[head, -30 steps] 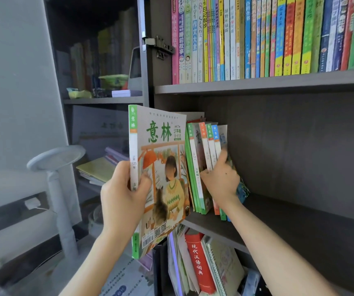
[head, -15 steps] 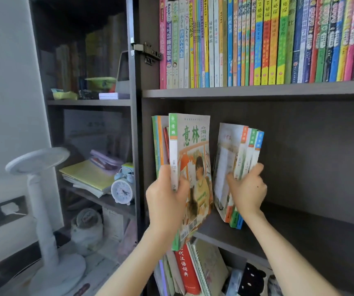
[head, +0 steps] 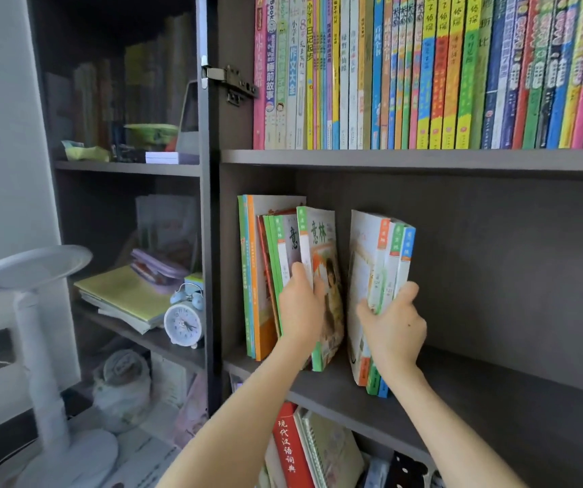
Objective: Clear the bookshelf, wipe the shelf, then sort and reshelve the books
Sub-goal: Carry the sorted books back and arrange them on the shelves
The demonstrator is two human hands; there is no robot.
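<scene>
On the dark middle shelf (head: 494,392) several thin books (head: 258,276) stand at the left end. My left hand (head: 300,308) grips a green-spined magazine (head: 321,248) with a girl on its cover, standing upright on the shelf against that row. A gap lies to its right. My right hand (head: 394,322) holds a small bundle of three magazines (head: 385,269) with orange, green and blue spines, tilted slightly, their lower edges on the shelf.
A full row of colourful books (head: 424,72) fills the shelf above. More books, one a red dictionary (head: 288,449), lie on the shelf below. Left of the divider sit an alarm clock (head: 182,318), yellow papers (head: 124,294) and a white desk fan (head: 33,311). The middle shelf's right side is bare.
My left hand has carried the girl-cover magazine from out in front of the shelf onto the shelf beside the left row. My right hand has shifted its bundle to the right, opening a gap.
</scene>
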